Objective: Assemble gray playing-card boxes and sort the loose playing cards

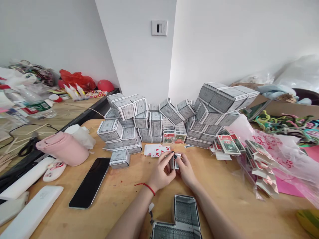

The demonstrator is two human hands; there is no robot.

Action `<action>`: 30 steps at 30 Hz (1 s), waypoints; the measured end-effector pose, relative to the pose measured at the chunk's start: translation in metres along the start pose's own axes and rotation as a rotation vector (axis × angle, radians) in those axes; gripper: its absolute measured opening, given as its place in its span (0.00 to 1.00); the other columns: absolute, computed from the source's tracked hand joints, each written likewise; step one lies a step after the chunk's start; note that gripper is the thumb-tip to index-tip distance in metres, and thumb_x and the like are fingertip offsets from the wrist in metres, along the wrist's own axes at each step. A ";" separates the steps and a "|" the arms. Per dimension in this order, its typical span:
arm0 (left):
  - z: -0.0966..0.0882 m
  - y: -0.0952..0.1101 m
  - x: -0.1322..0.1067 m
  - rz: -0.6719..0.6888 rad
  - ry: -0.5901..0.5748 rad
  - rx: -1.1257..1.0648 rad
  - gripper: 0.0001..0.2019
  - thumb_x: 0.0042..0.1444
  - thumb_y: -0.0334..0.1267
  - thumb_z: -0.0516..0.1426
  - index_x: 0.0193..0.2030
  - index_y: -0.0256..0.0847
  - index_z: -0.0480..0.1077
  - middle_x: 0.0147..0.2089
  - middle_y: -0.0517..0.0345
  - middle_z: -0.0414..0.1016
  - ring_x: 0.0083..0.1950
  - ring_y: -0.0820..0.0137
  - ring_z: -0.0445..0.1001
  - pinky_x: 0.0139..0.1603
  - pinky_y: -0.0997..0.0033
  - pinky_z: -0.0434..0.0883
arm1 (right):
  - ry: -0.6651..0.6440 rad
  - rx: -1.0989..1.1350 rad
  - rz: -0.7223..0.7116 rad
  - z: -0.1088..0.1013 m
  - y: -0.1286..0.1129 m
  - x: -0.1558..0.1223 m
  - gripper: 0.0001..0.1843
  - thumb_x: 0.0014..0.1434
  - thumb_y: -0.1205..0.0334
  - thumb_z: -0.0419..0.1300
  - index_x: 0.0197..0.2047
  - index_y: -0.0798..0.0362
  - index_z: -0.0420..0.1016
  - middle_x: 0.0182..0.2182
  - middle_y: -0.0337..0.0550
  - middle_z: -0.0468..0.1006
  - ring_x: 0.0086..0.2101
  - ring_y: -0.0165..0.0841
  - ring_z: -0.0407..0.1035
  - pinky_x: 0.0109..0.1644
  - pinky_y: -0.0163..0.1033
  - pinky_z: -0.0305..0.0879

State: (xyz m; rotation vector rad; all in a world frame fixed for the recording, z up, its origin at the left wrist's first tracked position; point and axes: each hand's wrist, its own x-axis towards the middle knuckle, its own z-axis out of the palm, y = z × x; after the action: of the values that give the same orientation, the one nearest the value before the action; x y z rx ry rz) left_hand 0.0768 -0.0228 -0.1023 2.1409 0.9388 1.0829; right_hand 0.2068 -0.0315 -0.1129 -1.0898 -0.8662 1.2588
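Both hands meet over the middle of the wooden table (219, 186). My left hand (163, 169), a red cord on its wrist, and my right hand (183, 169) are closed on a small bunch of playing cards (172, 162) standing on edge between them. Just behind lie loose face-up playing cards (157, 150) showing red hearts. Between my forearms sits an L-shaped form built from card-backed boxes (186, 210). Fingers cover much of the held cards.
Stacks of card-covered blocks (124, 108) and more blocks (216, 96) stand at the back. Red and green card boxes (228, 144) and opened boxes (264, 166) lie right, by a plastic bag (281, 146). A black phone (90, 182) and pink cup (63, 148) are left.
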 end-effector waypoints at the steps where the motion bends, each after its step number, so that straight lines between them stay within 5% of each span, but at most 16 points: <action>1: 0.000 0.000 0.000 0.003 -0.003 -0.002 0.29 0.46 0.28 0.52 0.57 0.43 0.55 0.57 0.50 0.56 0.57 0.64 0.58 0.57 0.61 0.60 | 0.003 -0.001 -0.008 0.000 0.000 0.000 0.15 0.49 0.50 0.57 0.36 0.50 0.64 0.29 0.37 0.71 0.28 0.31 0.65 0.31 0.34 0.62; 10: 0.000 0.000 0.000 0.019 0.001 -0.032 0.29 0.45 0.27 0.52 0.57 0.42 0.55 0.57 0.50 0.57 0.58 0.64 0.58 0.58 0.60 0.59 | -0.089 0.076 0.060 0.001 -0.005 -0.002 0.17 0.48 0.52 0.59 0.39 0.50 0.62 0.28 0.37 0.72 0.25 0.30 0.66 0.28 0.35 0.62; 30: 0.004 0.000 0.000 -0.038 0.000 -0.067 0.28 0.46 0.27 0.52 0.56 0.42 0.55 0.58 0.49 0.55 0.55 0.65 0.61 0.53 0.61 0.65 | 0.005 -0.042 -0.007 0.005 -0.004 -0.002 0.16 0.50 0.50 0.57 0.36 0.51 0.62 0.26 0.37 0.72 0.26 0.30 0.65 0.30 0.34 0.60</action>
State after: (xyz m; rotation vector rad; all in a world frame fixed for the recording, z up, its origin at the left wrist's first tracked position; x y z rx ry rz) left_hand 0.0804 -0.0239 -0.1046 2.0605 0.9269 1.0808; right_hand 0.2031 -0.0329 -0.1079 -1.1219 -0.8960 1.2365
